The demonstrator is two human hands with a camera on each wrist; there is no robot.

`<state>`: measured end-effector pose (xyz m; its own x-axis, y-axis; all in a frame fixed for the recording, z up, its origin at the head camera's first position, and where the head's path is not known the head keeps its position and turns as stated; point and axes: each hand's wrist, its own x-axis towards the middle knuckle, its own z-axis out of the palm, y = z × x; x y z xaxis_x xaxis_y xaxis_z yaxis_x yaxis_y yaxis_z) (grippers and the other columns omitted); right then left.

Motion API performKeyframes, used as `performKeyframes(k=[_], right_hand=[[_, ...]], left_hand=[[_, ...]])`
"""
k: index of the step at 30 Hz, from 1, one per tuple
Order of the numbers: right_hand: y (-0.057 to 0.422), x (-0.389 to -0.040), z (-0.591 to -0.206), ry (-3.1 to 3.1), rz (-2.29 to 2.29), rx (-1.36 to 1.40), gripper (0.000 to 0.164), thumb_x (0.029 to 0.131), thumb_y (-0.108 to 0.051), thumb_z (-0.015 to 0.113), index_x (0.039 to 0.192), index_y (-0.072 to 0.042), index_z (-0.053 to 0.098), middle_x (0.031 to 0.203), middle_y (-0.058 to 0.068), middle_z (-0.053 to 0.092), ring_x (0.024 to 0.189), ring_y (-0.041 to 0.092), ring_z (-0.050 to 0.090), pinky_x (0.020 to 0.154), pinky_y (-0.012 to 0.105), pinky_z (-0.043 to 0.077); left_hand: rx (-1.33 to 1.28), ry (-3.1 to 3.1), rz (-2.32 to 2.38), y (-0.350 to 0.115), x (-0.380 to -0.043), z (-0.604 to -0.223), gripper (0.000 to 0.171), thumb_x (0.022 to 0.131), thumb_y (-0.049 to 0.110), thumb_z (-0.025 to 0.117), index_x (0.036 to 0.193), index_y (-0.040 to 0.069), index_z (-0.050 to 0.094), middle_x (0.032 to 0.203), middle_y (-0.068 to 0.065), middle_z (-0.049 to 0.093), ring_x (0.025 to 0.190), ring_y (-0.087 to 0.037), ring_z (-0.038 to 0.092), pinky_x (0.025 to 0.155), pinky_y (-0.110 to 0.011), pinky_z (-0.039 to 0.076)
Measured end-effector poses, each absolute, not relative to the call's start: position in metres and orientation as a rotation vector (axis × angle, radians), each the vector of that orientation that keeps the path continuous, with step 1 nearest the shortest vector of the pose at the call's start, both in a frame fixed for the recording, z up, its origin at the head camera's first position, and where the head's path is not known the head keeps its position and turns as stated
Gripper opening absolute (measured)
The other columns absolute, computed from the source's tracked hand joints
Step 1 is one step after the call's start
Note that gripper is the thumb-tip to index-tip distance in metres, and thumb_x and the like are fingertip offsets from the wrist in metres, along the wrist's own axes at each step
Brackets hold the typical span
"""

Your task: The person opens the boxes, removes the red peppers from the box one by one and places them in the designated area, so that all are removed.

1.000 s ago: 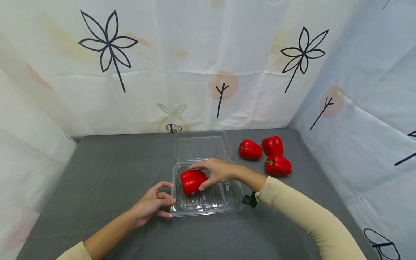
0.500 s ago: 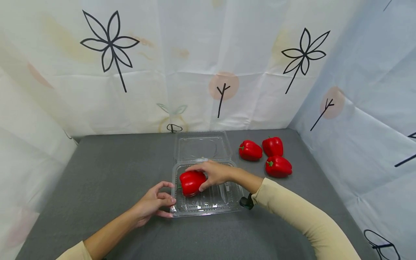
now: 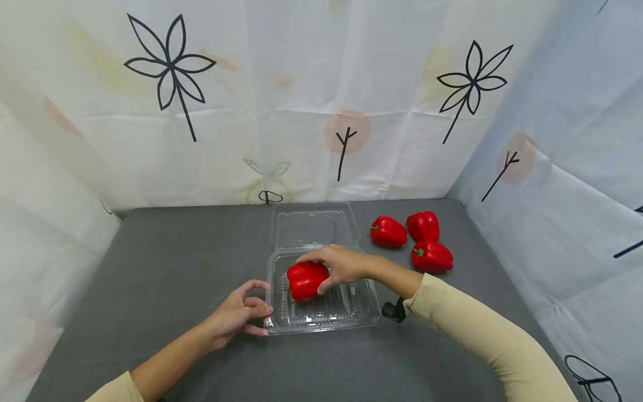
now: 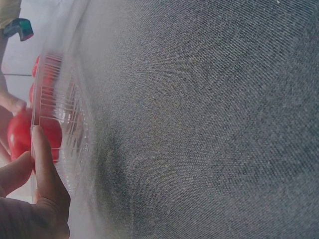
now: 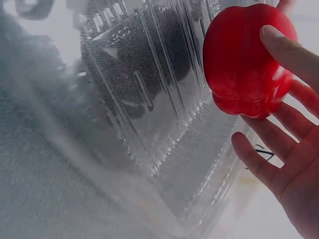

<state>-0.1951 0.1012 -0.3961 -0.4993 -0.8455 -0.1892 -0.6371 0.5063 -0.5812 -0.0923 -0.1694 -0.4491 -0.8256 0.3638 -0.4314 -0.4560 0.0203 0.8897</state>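
Note:
A red bell pepper (image 3: 306, 281) lies on its side over the left part of a clear plastic clamshell container (image 3: 331, 321), its stem toward the left. My right hand (image 3: 341, 264) grips it from above and the right; in the right wrist view the thumb presses one side of the pepper (image 5: 244, 59) and fingers curl around the other. My left hand (image 3: 238, 312) pinches the container's left edge. In the left wrist view, thumb and finger of the left hand (image 4: 42, 184) meet on the thin clear rim, with the pepper just behind the wall.
Several more red bell peppers (image 3: 432, 257) sit in a group at the back right of the grey table (image 3: 176, 262). The container's lid (image 3: 311, 223) lies folded back behind its base. A printed white cloth (image 3: 301, 84) hangs along the table's far edge and sides.
My right hand has shifted slightly to the right with the bell pepper in its grip. The left hand stays on the container's left edge, and the container has hardly moved.

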Motion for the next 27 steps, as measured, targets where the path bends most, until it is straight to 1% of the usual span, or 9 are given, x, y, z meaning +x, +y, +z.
performKeyframes(k=[2, 7, 13, 22, 27], right_hand=[[0.105, -0.192, -0.391, 2.3, -0.595, -1.212, 0.072, 0.079, -0.017, 0.086, 0.143, -0.014, 0.053, 0.137, 0.002, 0.059, 0.117, 0.016, 0.058, 0.099, 0.031, 0.05], [0.117, -0.187, -0.382, 2.312, -0.561, -1.206, 0.071, 0.079, -0.018, 0.086, 0.143, -0.016, 0.053, 0.134, 0.0, 0.06, 0.116, 0.015, 0.057, 0.097, 0.032, 0.051], [0.135, -0.189, -0.373, 2.333, -0.595, -1.18, 0.07, 0.081, -0.019, 0.084, 0.143, -0.018, 0.053, 0.132, -0.001, 0.061, 0.112, 0.014, 0.058, 0.092, 0.03, 0.054], [0.163, -0.195, -0.358, 2.393, -0.667, -1.075, 0.07, 0.081, -0.018, 0.084, 0.143, -0.018, 0.053, 0.131, 0.001, 0.062, 0.114, 0.021, 0.059, 0.094, 0.046, 0.055], [0.18, -0.196, -0.349, 2.458, -0.697, -1.051, 0.072, 0.079, -0.018, 0.085, 0.143, -0.016, 0.052, 0.128, 0.001, 0.063, 0.113, 0.024, 0.059, 0.09, 0.046, 0.056]], left_hand=[[-0.093, 1.742, 1.862, -0.169, -0.093, -0.448, 0.053, 0.092, -0.002, 0.066, 0.135, 0.001, 0.035, 0.086, -0.006, 0.062, 0.079, -0.019, 0.063, 0.066, -0.043, 0.063], [-0.091, 1.743, 1.87, -0.169, -0.093, -0.447, 0.053, 0.091, -0.003, 0.066, 0.134, 0.001, 0.035, 0.085, -0.006, 0.061, 0.08, -0.018, 0.061, 0.066, -0.044, 0.063], [-0.083, 1.736, 1.887, -0.169, -0.093, -0.447, 0.053, 0.091, -0.003, 0.066, 0.134, 0.0, 0.035, 0.084, -0.006, 0.06, 0.08, -0.018, 0.06, 0.066, -0.043, 0.063], [-0.096, 1.734, 1.884, -0.168, -0.092, -0.449, 0.053, 0.091, -0.003, 0.066, 0.134, 0.0, 0.035, 0.083, -0.005, 0.061, 0.079, -0.018, 0.061, 0.066, -0.043, 0.063], [-0.1, 1.74, 1.876, -0.168, -0.092, -0.449, 0.055, 0.091, -0.003, 0.066, 0.135, 0.0, 0.034, 0.084, -0.005, 0.061, 0.079, -0.017, 0.061, 0.066, -0.043, 0.063]])
